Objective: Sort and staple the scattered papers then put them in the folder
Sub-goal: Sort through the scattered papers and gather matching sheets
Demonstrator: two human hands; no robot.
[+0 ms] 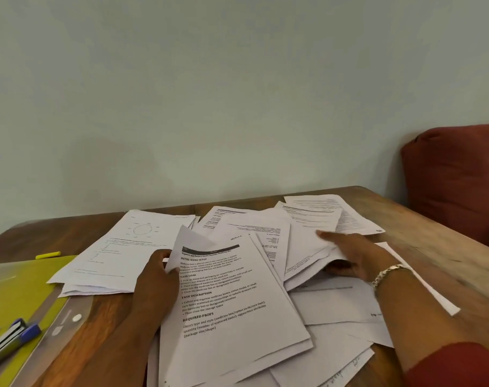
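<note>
We see, at centre frame, the left hand (156,277) pinching the left edge of a printed sheet (226,300) atop scattered papers (330,308) on a wooden table (439,247), the right hand (352,255) lifting sheets at right, and a yellow-green folder (17,289) at lower left.

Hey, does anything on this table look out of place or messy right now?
Yes. The papers lie scattered and overlapping at mixed angles across the table, some upside down. The sheet the left hand holds has a folded top corner. The right hand lifts other sheets.
</note>
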